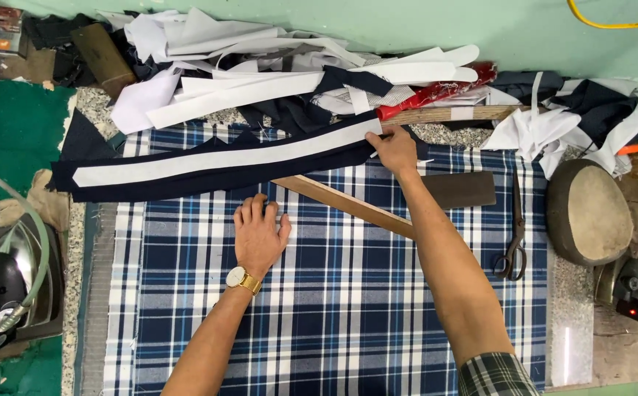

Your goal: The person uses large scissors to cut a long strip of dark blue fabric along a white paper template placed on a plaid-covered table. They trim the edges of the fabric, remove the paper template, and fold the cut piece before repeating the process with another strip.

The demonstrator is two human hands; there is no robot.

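My left hand lies flat, fingers spread, on the blue plaid cloth covering the tabletop. My right hand pinches the right end of the long navy strip with its white band. Scissors lie to the right.

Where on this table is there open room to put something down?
The checked cloth lies bare between the two forearms and below the left hand. Another bare patch lies between the right forearm and the scissors. The far edge is crowded with white and dark fabric scraps; the iron fills the left side.
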